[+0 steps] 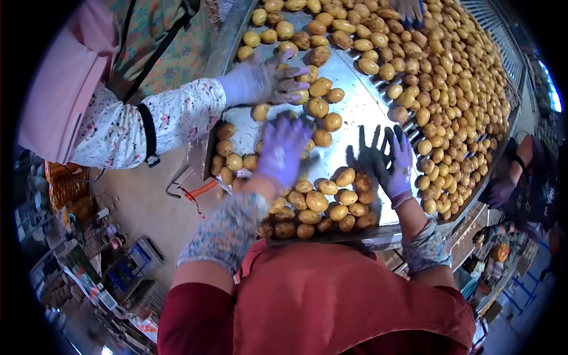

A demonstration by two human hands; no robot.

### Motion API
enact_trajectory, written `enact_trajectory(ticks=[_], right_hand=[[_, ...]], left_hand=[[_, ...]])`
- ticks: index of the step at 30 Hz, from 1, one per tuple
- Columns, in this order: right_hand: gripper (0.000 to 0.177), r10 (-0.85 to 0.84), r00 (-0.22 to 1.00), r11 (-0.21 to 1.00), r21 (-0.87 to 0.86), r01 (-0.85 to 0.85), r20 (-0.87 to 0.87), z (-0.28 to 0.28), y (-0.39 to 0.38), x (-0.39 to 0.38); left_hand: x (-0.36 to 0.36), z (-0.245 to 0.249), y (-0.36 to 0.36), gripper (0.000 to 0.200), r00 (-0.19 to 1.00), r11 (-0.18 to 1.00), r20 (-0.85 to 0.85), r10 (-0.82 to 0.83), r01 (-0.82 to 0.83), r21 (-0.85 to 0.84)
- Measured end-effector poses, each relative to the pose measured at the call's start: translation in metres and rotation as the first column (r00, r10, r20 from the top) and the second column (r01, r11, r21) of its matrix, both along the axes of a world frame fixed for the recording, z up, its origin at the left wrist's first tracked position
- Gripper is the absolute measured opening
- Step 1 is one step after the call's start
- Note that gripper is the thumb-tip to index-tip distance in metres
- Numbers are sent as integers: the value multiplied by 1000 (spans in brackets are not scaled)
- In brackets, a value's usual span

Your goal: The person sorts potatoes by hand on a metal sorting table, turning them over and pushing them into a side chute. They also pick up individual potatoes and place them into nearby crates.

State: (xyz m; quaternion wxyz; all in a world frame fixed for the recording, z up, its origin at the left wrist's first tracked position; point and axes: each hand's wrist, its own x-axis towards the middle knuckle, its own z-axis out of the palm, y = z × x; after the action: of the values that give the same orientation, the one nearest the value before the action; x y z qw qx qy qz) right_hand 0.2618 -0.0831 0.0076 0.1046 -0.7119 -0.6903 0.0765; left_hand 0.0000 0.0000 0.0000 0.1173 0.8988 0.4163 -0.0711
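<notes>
Over my head-camera feed, the shiny flat metal bench [355, 109] is my landmark, and rounded yellow-brown potatoes [316, 201] are the things being handled. One cluster of them lies along the bench's near edge, some smooth and yellow, others darker and rougher. Loose ones run up its left half, and a dense potato heap [441, 121] fills the area along its right side.

I see the wearer's left hand [284, 151], in a purple glove, above the left half of the bench, among the loose potatoes. Its fingers point toward the far end, but they are blurred (I cannot tell whether they grip a potato). The wearer's right hand [390, 163], in a lilac glove with darkened fingers, is over the right half of the bench, beside the heap. Those fingers are spread wide with nothing between them; whether they touch the metal, I cannot make out.

At the bench's left side, a co-worker in a white floral sleeve [177, 115] reaches in with a lilac-gloved hand [254, 81], fingers splayed close to several potatoes. Another person's dark-fingered gloved hand [408, 9] shows beyond the bench's far right, at the heap (partly cut off by my frame).
</notes>
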Motion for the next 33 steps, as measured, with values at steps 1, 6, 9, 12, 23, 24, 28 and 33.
enact_trajectory(ticks=[1,6,9,12,23,24,28,33], right_hand=[[35,-5,982,963,-265,56,190,-16,-12,-5],[58,175,918,977,-55,-207,-356,6,-77,-63],[65,314,882,949,122,-289,-352,12,-75,-36],[71,165,934,963,-151,-222,-318,48,-66,-32],[52,73,930,994,101,-39,-359,18,-44,13],[47,-90,842,991,36,129,-532,11,-32,22],[56,-123,784,989,-8,148,-608,-81,-43,-50],[55,538,765,829,56,-557,-353,2,-52,-110]], left_hand=[[-5,20,-26,66,990,980,8,-144,144,-136],[-63,-7,-98,45,941,962,258,-220,253,-104],[-131,10,-84,39,929,924,225,-294,336,-182],[-176,24,-81,43,955,987,265,-132,152,-58],[-126,21,-114,54,869,946,429,-248,312,-85],[-136,24,-100,55,922,955,354,-157,233,-185],[-125,28,-27,45,711,972,693,123,-227,60],[-61,-47,12,52,890,969,412,195,-240,58]])
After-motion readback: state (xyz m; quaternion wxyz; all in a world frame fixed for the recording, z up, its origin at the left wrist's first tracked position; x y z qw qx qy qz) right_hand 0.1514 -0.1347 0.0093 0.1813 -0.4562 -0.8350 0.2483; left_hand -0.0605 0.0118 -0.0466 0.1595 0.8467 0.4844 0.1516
